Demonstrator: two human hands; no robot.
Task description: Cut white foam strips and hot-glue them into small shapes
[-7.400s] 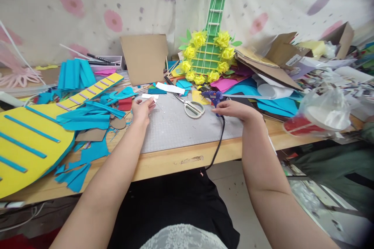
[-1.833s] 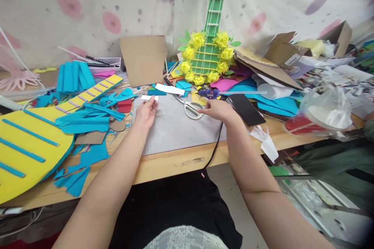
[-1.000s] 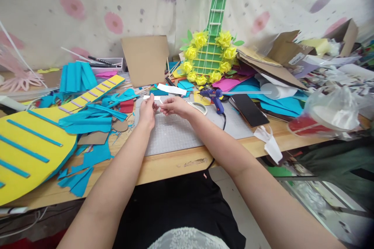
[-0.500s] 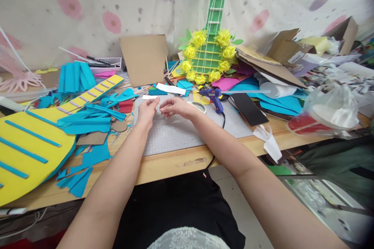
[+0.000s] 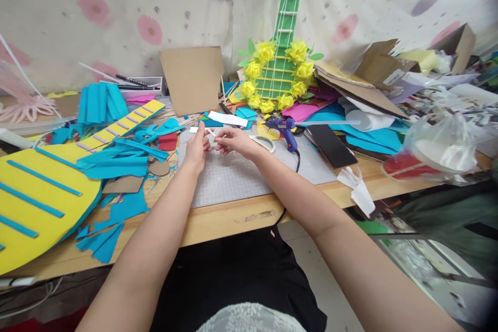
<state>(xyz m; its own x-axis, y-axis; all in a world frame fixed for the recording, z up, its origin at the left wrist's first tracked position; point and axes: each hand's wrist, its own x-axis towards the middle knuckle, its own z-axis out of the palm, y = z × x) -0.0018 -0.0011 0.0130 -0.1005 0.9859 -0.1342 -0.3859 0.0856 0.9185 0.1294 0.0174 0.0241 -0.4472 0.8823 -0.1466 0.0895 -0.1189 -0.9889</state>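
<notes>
Over the grey cutting mat [image 5: 233,184], my left hand [image 5: 197,149] and my right hand [image 5: 235,142] face each other, fingertips close together. A short, thin white stick [image 5: 211,133], perhaps rolled paper, spans the gap between them. Its right end is pinched by my right hand. Its left end meets the curled fingers of my left hand, whose thumb points up. Just beyond my hands lie a white paper strip [image 5: 227,119] and a dark teal piece partly hidden by them. A roll of white tape [image 5: 263,143] rests beside my right wrist.
A blue glue gun [image 5: 286,132] and a black phone [image 5: 330,145] lie to the right. Left is a yellow guitar-shaped craft [image 5: 42,197] among blue paper scraps [image 5: 116,212]. A green guitar shape with yellow flowers [image 5: 286,36] stands behind. A bagged red-and-white cup [image 5: 431,155] sits far right.
The thin white stick now shows clearly between my hands. My left thumb has lifted upright and its fingers have curled in; my right fingers have closed into a pinch.
</notes>
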